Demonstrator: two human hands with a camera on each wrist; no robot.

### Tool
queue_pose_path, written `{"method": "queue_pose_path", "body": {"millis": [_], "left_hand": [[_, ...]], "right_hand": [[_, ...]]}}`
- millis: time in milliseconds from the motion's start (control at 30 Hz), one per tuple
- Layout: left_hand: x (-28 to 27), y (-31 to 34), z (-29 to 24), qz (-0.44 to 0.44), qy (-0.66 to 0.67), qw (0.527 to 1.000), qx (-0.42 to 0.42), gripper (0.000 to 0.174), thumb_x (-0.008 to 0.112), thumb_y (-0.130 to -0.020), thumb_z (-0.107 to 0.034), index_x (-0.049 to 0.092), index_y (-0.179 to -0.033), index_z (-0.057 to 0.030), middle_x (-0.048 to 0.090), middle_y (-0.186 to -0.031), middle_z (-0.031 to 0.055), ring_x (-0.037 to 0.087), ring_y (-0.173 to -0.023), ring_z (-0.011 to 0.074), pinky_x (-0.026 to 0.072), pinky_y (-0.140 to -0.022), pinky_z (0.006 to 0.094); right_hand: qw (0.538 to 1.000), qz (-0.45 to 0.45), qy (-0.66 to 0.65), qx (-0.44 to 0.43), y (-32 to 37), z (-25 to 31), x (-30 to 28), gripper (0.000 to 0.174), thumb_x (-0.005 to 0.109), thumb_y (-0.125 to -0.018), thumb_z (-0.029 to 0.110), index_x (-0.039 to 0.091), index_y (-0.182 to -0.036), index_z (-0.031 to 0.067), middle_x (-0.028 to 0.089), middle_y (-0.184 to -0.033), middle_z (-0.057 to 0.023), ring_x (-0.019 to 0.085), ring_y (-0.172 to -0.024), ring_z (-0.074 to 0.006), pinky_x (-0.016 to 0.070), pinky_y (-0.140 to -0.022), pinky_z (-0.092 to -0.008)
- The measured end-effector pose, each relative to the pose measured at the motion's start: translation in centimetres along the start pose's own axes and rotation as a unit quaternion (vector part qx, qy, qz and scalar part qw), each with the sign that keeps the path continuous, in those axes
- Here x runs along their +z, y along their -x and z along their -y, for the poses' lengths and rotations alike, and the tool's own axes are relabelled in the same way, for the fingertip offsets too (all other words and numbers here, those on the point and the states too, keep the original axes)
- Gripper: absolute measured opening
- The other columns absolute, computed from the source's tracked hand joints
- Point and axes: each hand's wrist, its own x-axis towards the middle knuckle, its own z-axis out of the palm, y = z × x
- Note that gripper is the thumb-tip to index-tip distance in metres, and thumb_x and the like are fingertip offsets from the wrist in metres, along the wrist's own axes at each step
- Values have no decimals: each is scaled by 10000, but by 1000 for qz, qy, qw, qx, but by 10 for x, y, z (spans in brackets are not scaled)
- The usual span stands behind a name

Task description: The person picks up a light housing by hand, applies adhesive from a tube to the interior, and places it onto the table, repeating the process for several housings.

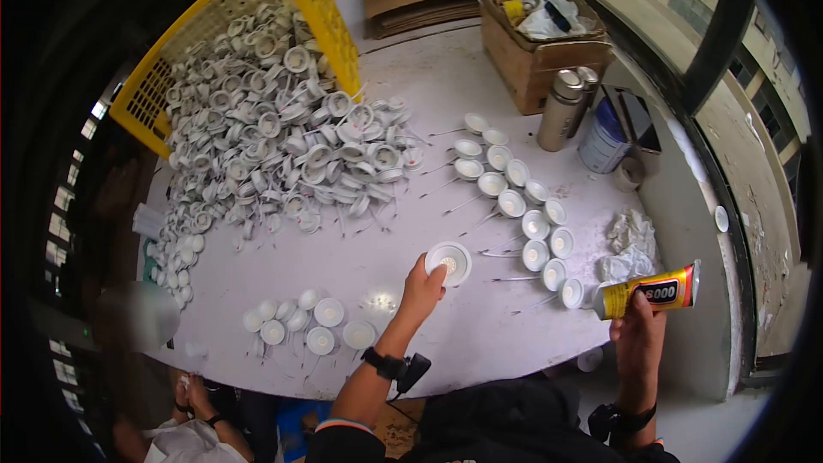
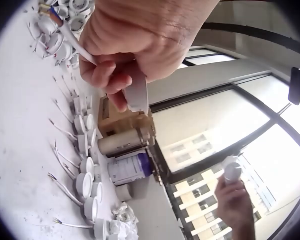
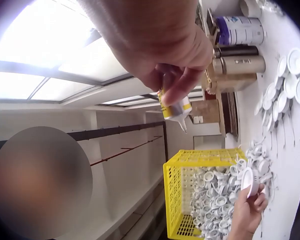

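Note:
My left hand (image 1: 417, 296) grips a white round LED downlight (image 1: 454, 257) by its rim, thumb across the front face, above the middle of the table. Its white cable (image 2: 72, 40) sticks out beside the hand in the left wrist view, ending in bare-tipped coloured wires. My right hand (image 1: 639, 343) holds a yellow and black glue tube (image 1: 660, 293) over the table's right side. The tube's pointed nozzle (image 3: 184, 124) shows in the right wrist view, apart from the downlight. Nearest the tube are rows of downlights (image 1: 536, 255), faces up, cables to the left.
A tipped yellow crate (image 1: 343, 43) spills a big heap of downlights (image 1: 266, 137) at the back left. Several more downlights (image 1: 321, 340) lie at the front. A cardboard box (image 1: 506, 56), metal flask (image 1: 561, 107), blue-white can (image 1: 603, 139) and crumpled tissue (image 1: 630, 244) line the right. Another person's hands (image 1: 193, 394) show at lower left.

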Motion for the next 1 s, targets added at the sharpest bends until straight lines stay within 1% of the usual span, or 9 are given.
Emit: {"method": "queue_pose_path", "body": {"millis": [167, 267, 400, 533, 600, 667, 767, 867, 1000], "left_hand": [[-30, 66, 5, -141, -158, 958, 192, 337, 423, -811, -160, 395, -1084, 37, 577, -761, 210, 583, -681, 314, 452, -592, 332], [-47, 89, 1, -175, -153, 954, 190, 318, 415, -817, -155, 402, -1070, 37, 553, -792, 263, 560, -770, 380, 442, -651, 367], [-61, 106, 12, -200, -157, 950, 183, 307, 404, -825, -151, 406, -1071, 32, 569, -810, 216, 574, -717, 328, 449, -633, 352], [-70, 124, 11, -44, 160, 984, 65, 315, 369, -847, -200, 416, -1084, 2, 555, -855, 124, 513, -593, 214, 406, -514, 304], [-69, 130, 9, 39, 262, 963, 53, 334, 345, -864, -245, 417, -1090, -10, 543, -870, 99, 482, -573, 176, 379, -479, 282], [-62, 136, -1, 76, 479, 875, 6, 414, 269, -880, -348, 401, -1118, -36, 530, -908, 114, 476, -606, 165, 351, -471, 261], [-53, 139, -7, 136, 513, 847, -23, 522, 148, -867, -424, 389, -1137, -48, 464, -1097, 228, 463, -561, 174, 353, -453, 257], [-49, 139, -5, 245, 538, 806, -19, 438, 206, -893, -361, 317, -1213, -84, 498, -987, 126, 496, -670, 184, 370, -499, 271], [-36, 140, -7, 265, 518, 813, -31, 438, 210, -895, -356, 264, -1244, -97, 496, -998, 127, 519, -701, 201, 392, -514, 276]], "right_hand": [[997, 72, 16, 27, 14, -20, 43, 209, 544, -772, 141, 460, -896, -5, 498, -684, -53, 486, -472, -107, 420, -371, -217], [992, 120, 27, 37, 25, -28, 67, 257, 547, -767, 151, 458, -935, -23, 495, -699, -55, 492, -475, -108, 431, -378, -217], [987, 148, 36, 44, 36, -38, 82, 269, 547, -766, 153, 457, -944, -27, 499, -701, -59, 499, -470, -114, 429, -371, -221], [980, 186, 49, 41, 42, -35, 92, 284, 555, -754, 170, 456, -937, -22, 507, -713, -70, 508, -469, -124, 431, -370, -224], [976, 207, 47, 42, 45, -30, 96, 292, 555, -747, 182, 457, -935, -18, 511, -732, -82, 513, -477, -130, 434, -373, -222], [975, 218, 37, 31, 47, -27, 99, 294, 565, -737, 176, 458, -933, -15, 510, -748, -90, 515, -483, -134, 439, -375, -225], [973, 228, 27, 20, 54, -23, 107, 295, 581, -722, 165, 458, -920, -16, 525, -779, -117, 522, -492, -144, 449, -380, -230], [957, 288, 32, -10, 58, -21, 110, 276, 593, -719, 105, 448, -917, -21, 546, -849, -170, 562, -586, -179, 487, -445, -247], [945, 315, 74, -49, 67, -19, 118, 260, 580, -730, 1, 430, -940, -26, 533, -915, -173, 570, -808, -209, 521, -586, -281]]}}
